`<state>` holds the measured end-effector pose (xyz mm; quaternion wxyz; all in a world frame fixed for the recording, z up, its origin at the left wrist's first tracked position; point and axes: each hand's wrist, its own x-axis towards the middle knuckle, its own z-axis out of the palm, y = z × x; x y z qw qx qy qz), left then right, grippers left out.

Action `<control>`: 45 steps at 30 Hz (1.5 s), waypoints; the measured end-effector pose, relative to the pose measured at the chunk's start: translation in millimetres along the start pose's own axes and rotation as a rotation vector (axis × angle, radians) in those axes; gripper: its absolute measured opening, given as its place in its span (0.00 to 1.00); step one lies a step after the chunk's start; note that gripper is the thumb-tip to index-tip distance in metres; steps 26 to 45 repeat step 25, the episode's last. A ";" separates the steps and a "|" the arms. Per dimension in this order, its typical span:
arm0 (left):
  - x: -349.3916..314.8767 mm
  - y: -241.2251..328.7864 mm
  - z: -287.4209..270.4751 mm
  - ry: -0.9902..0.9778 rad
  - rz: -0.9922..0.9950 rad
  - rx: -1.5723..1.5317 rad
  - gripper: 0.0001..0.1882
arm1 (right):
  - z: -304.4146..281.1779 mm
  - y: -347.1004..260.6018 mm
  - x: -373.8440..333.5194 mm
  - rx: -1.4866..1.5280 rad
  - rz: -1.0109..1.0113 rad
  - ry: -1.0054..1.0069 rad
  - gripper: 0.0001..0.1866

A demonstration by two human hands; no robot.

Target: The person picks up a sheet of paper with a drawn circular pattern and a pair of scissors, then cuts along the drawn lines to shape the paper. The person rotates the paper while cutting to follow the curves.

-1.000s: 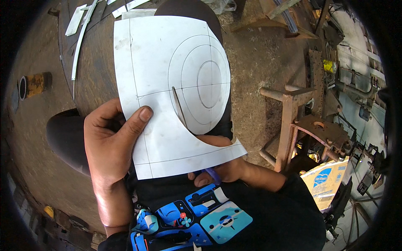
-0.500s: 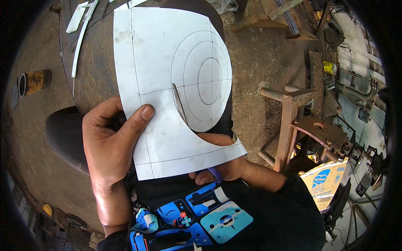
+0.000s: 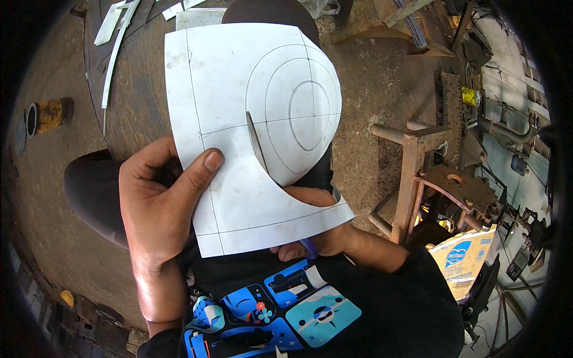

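Note:
A white sheet of stiff paper (image 3: 227, 179) with drawn concentric circles and crossing lines is held up over my lap. My left hand (image 3: 158, 197) pinches its left edge, thumb on top and fingers behind. Below the sheet's lower right part, my right hand (image 3: 328, 238) grips scissors with a purple handle (image 3: 309, 248); the sheet hides much of that hand. One thin scissor blade (image 3: 255, 140) shows above the paper, along the outermost circle. From the lower right a curved cut opens up to this blade, and the circled part sags away on the right.
White offcut strips (image 3: 113, 65) lie on a brown wooden board (image 3: 140, 89) at the far left. A rusty pipe piece (image 3: 54, 116) rests on the floor beyond it. To the right stand a rusty metal frame (image 3: 412, 179) and a yellow carton (image 3: 462, 259).
The sheet's top edge has dipped toward me, and its circled part has swung slightly right. The blade tip has shifted slightly up along the drawn curve. Both hands keep their hold.

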<state>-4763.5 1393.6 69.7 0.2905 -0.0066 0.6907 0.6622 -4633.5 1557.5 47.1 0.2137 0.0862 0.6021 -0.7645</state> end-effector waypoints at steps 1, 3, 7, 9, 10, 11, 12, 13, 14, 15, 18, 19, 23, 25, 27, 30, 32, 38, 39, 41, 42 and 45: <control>-0.1 0.3 -0.4 -0.005 -0.009 0.007 0.09 | -0.5 -0.1 0.5 -0.018 -0.046 -0.017 0.36; -0.6 0.3 -0.5 -0.005 -0.003 0.012 0.09 | 0.0 -0.8 -0.1 -0.016 -0.018 -0.014 0.36; -0.8 0.4 0.5 -0.005 0.000 -0.018 0.09 | 0.2 -1.1 -0.1 -0.013 -0.043 -0.015 0.36; -0.9 0.2 1.7 0.006 -0.001 -0.041 0.09 | 0.4 -0.9 -0.2 0.028 -0.016 -0.008 0.36; -1.1 0.1 2.4 0.011 -0.002 -0.053 0.09 | 0.5 -0.6 -0.4 0.049 -0.002 -0.005 0.36; -1.5 0.3 2.8 0.015 -0.002 -0.056 0.09 | 0.4 -0.4 -0.4 0.032 -0.023 -0.012 0.36; -2.0 0.7 3.0 0.020 -0.002 -0.058 0.09 | 0.0 -0.1 0.1 0.015 -0.045 -0.020 0.37; -2.2 1.0 3.1 0.021 0.009 -0.058 0.09 | -0.3 0.1 0.3 -0.001 -0.066 -0.028 0.37; -2.1 1.1 3.1 0.022 0.001 -0.060 0.09 | -0.3 0.1 0.2 -0.007 -0.067 -0.032 0.37; -2.0 1.3 2.8 0.018 0.004 -0.059 0.09 | -0.1 0.0 0.1 -0.013 -0.068 -0.036 0.37; -1.7 1.6 2.6 0.020 0.006 -0.050 0.09 | 0.2 -1.6 -0.2 -0.002 -0.043 -0.045 0.38; -1.8 1.5 2.5 0.024 0.003 -0.038 0.09 | 0.3 -2.2 -0.6 0.007 -0.030 -0.047 0.38; -2.4 0.8 2.5 0.026 -0.007 -0.058 0.09 | -0.3 -1.3 -2.7 0.023 -0.009 -0.048 0.34; -2.0 0.4 1.8 0.022 0.005 -0.043 0.09 | 1.3 3.8 -1.6 -0.022 -0.100 -0.054 0.30; -2.0 0.4 1.8 0.022 0.005 -0.043 0.09 | 1.3 3.8 -1.6 -0.022 -0.100 -0.054 0.30; -2.0 0.4 1.8 0.022 0.005 -0.043 0.09 | 1.3 3.8 -1.6 -0.022 -0.100 -0.054 0.30; -2.0 0.4 1.8 0.022 0.005 -0.043 0.09 | 1.3 3.8 -1.6 -0.022 -0.100 -0.054 0.30; -2.0 0.4 1.8 0.022 0.005 -0.043 0.09 | 1.3 3.8 -1.6 -0.022 -0.100 -0.054 0.30; -2.0 0.4 1.8 0.022 0.005 -0.043 0.09 | 1.3 3.8 -1.6 -0.022 -0.100 -0.054 0.30; -2.0 0.4 1.8 0.022 0.005 -0.043 0.09 | 1.3 3.8 -1.6 -0.022 -0.100 -0.054 0.30; -2.0 0.4 1.8 0.022 0.005 -0.043 0.09 | 1.3 3.8 -1.6 -0.022 -0.100 -0.054 0.30; -2.0 0.4 1.8 0.022 0.005 -0.043 0.09 | 1.3 3.8 -1.6 -0.022 -0.100 -0.054 0.30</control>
